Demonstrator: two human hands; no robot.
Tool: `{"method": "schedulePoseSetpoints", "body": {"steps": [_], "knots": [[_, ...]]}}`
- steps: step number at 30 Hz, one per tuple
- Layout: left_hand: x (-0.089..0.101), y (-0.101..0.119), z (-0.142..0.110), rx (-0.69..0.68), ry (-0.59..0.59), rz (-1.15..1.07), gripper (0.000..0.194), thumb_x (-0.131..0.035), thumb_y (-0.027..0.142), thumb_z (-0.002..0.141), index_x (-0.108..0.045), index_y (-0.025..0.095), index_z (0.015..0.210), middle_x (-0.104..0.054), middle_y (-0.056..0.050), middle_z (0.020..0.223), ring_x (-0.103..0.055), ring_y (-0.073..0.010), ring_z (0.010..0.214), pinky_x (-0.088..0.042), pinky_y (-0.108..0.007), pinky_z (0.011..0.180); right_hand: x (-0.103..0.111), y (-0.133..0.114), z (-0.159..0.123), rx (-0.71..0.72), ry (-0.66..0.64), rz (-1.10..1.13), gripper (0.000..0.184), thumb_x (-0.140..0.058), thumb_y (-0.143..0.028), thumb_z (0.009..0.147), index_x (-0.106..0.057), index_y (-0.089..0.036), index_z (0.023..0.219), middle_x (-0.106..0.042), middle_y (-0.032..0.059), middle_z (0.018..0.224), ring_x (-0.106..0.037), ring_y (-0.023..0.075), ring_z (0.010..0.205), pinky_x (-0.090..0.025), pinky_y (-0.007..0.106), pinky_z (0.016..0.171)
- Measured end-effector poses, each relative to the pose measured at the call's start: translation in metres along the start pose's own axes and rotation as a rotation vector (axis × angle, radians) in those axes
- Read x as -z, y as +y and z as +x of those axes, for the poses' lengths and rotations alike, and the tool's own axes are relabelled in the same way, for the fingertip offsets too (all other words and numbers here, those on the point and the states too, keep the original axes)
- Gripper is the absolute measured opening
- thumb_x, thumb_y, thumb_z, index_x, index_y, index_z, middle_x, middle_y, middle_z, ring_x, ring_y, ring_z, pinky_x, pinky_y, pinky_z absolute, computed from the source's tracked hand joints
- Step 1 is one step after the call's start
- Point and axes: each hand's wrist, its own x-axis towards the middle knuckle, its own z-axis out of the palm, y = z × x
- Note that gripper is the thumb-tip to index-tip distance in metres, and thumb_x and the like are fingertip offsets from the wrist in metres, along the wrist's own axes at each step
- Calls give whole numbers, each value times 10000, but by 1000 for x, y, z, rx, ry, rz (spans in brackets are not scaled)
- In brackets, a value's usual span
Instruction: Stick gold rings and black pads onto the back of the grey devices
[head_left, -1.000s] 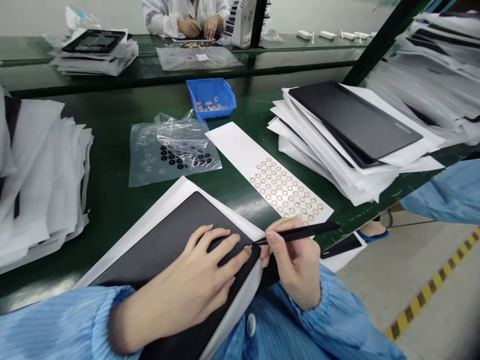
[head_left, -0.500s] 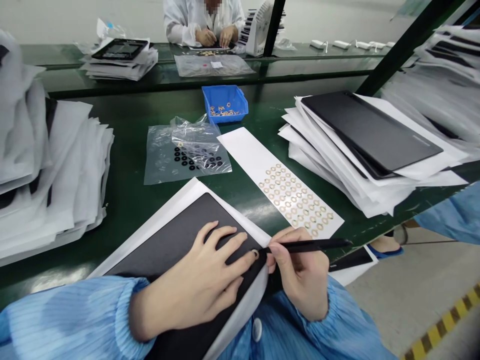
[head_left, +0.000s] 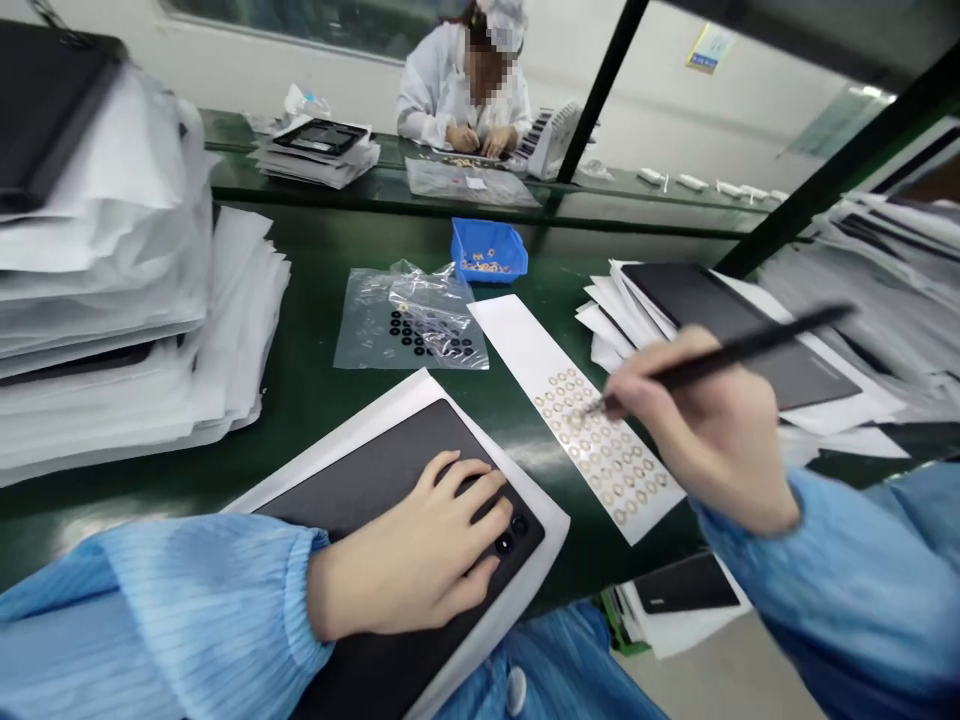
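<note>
Left hand (head_left: 409,540): fingers spread flat, grasping nothing, on matte black rectangular panel (head_left: 375,460), near two round black rings (head_left: 519,524); right hand (head_left: 705,430): fingers pinch slim black tweezers (head_left: 739,350), tip over white strip of gold rings (head_left: 600,450).

A matte black panel (head_left: 360,480) bears two small black rings (head_left: 518,524) near its right corner (lying flat); a slim black pen-like tool (head_left: 742,350) slants above gold rings (head_left: 600,450).
</note>
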Motion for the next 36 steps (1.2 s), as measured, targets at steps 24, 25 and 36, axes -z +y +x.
{"method": "schedulePoseSetpoints", "body": {"steps": [24, 25, 36], "knots": [[5, -2, 3, -28, 15, 18, 212, -545, 287, 876, -573, 141, 1028, -583, -106, 1165, -516, -265, 1058, -406, -421, 944, -101, 52, 130, 39, -424, -156, 218, -562, -142, 788, -436, -208, 623, -592, 8, 640, -551, 150, 619, -410, 260, 643], [6, -3, 3, -35, 14, 13, 215, -551, 277, 871, -577, 139, 1034, -585, -110, 1162, -516, -264, 1052, -412, -413, 940, -106, 47, 116, 58, -467, -151, 233, -608, -156, 763, -440, -206, 609, -578, -2, 622, -540, 146, 608, -395, 252, 626], [28, -51, 17, 495, 402, -807, 214, -522, 277, 793, -559, 177, 608, -572, -39, 687, -534, -203, 772, -443, -363, 847, -135, 52, 77, -103, -479, -34, 272, -623, -213, 758, -411, -204, 588, -459, -43, 547, -438, 122, 541, -314, 247, 554]]}}
